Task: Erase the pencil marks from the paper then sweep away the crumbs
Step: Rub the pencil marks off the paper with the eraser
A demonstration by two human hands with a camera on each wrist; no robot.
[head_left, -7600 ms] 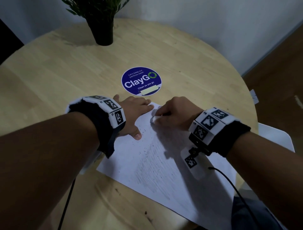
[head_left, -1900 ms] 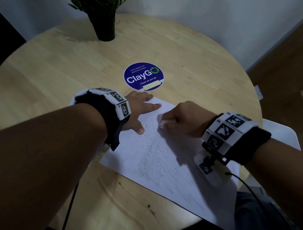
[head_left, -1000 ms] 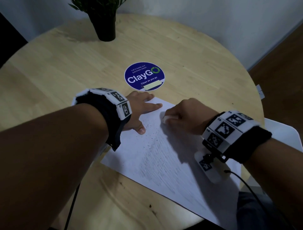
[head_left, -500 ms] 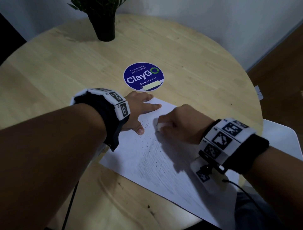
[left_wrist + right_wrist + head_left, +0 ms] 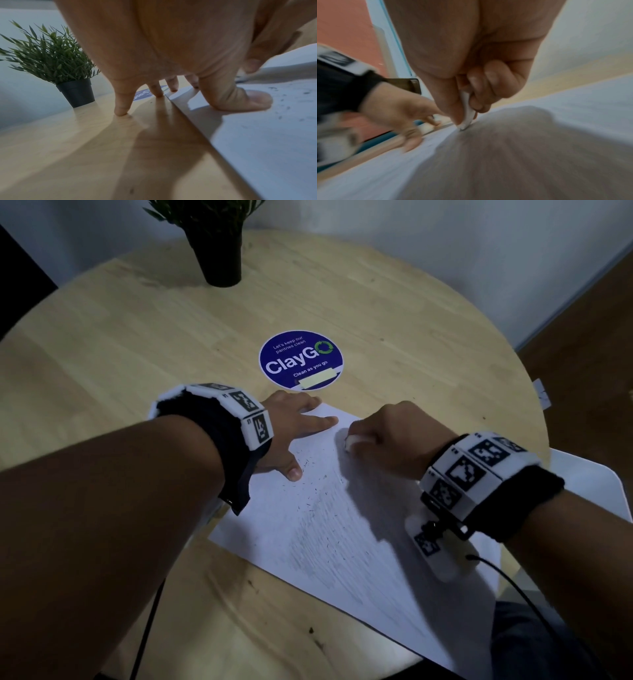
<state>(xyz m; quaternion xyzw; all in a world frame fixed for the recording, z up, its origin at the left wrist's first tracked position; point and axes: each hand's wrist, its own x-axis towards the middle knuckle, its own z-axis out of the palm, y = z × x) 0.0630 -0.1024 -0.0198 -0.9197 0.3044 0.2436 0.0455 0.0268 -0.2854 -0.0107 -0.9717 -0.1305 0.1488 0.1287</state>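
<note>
White paper (image 5: pixel 342 542) lies on the wooden counter (image 5: pixel 137 337) under both hands, with grey pencil marks (image 5: pixel 329 546) and dark crumbs (image 5: pixel 310 496) just behind the fingertips. The left hand (image 5: pixel 294 429) presses flat, fingers straight, on the paper's far left corner. The right hand (image 5: pixel 394 440), just beside it, pinches a white eraser (image 5: pixel 467 116) whose tip touches the paper.

1 paper (image 5: pixel 329 529), 1 eraser (image 5: pixel 350 442), 2 hands, 1 potted plant (image 5: pixel 219 244), 1 round sticker (image 5: pixel 300 359), 1 table (image 5: pixel 137 330).
</note>
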